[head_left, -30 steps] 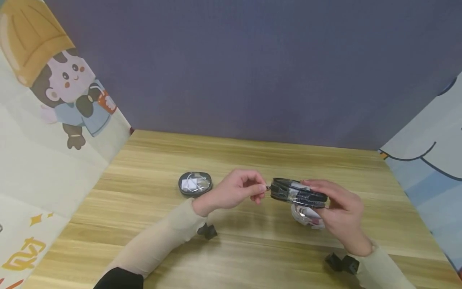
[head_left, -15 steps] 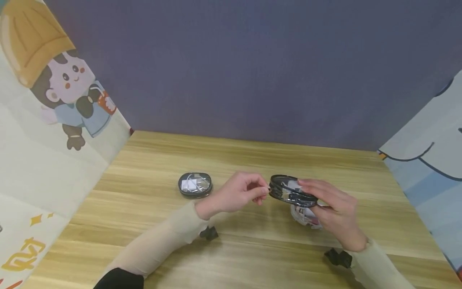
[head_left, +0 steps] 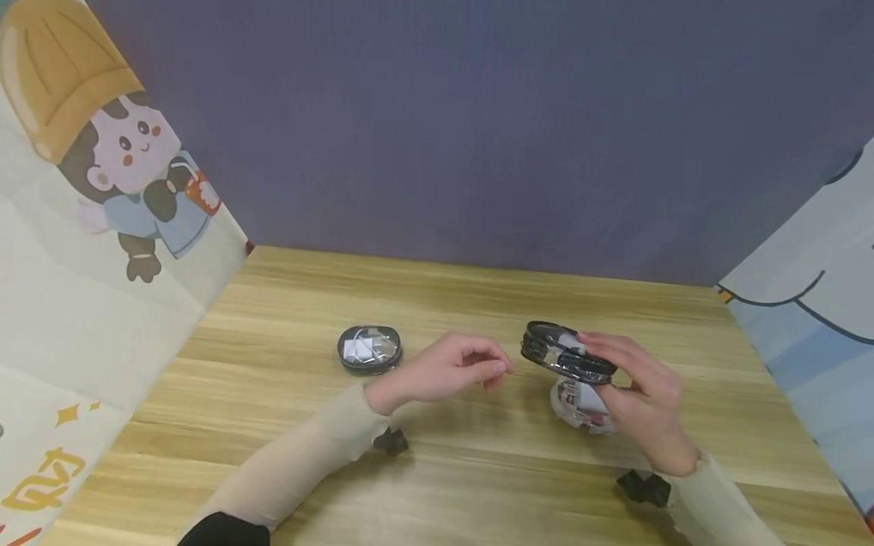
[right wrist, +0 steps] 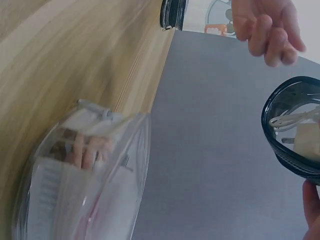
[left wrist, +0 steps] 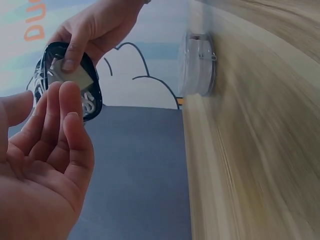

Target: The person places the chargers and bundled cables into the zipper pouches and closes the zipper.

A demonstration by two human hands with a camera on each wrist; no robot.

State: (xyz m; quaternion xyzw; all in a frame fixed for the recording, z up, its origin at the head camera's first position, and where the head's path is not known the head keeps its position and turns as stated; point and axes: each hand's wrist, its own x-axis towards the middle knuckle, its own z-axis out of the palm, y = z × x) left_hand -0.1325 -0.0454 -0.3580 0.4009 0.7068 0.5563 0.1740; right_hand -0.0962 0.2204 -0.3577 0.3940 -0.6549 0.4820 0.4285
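My right hand [head_left: 645, 398] grips a see-through zip pouch [head_left: 560, 355] with black trim, thumb beneath and fingers on top, tilted above the table. A white charger [right wrist: 306, 142] and a white cable [right wrist: 292, 120] show through its clear side in the right wrist view. To the left, my left hand [head_left: 454, 369] hovers apart from the pouch, fingers loosely bent and holding nothing. Below the held pouch, a clear pouch [head_left: 579, 409] with pale trim rests on the table; white and pinkish contents show inside. A second black-trimmed pouch [head_left: 369, 350] lies beyond my left forearm, with a white charger and cable inside.
The wood-grain table [head_left: 478, 485] ends at a grey-blue panel [head_left: 464, 136] at the back. Cartoon-printed sheets [head_left: 102, 250] stand along the sides. Small black pieces [head_left: 642, 487] sit near both wrists.
My left fingers pinched the pouch's left end earlier; now they have let go and a gap shows. The right hand has tilted the pouch and shifted it slightly.
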